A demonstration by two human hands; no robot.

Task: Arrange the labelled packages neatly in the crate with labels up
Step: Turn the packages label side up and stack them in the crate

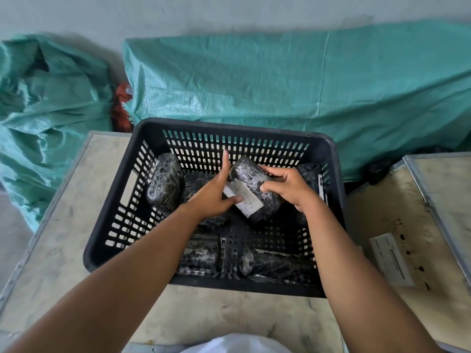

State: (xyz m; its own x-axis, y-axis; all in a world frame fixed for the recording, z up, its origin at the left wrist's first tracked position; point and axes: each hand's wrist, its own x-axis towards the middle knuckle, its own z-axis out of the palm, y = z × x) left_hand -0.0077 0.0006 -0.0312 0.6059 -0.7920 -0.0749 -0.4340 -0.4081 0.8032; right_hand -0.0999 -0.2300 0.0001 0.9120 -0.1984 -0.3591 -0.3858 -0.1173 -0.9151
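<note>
A black slotted plastic crate (112,225) sits on a pale table. Both my hands are inside it, holding one black shrink-wrapped package (251,179) tilted, its white label (246,197) facing up toward me. My left hand (214,194) grips its left side over the label's end; my right hand (290,184) clasps its right side from above. Another wrapped package (164,182) leans upright against the crate's left wall. More black packages lie at the right wall (309,174), under my hands (196,182), and along the near wall (198,256), (275,263).
The pale table (63,250) has a metal rim. A second table (407,225) to the right carries a white paper label (391,258). Green tarp-covered heaps (280,80) lie behind against a grey wall, and another green heap (46,110) at the left.
</note>
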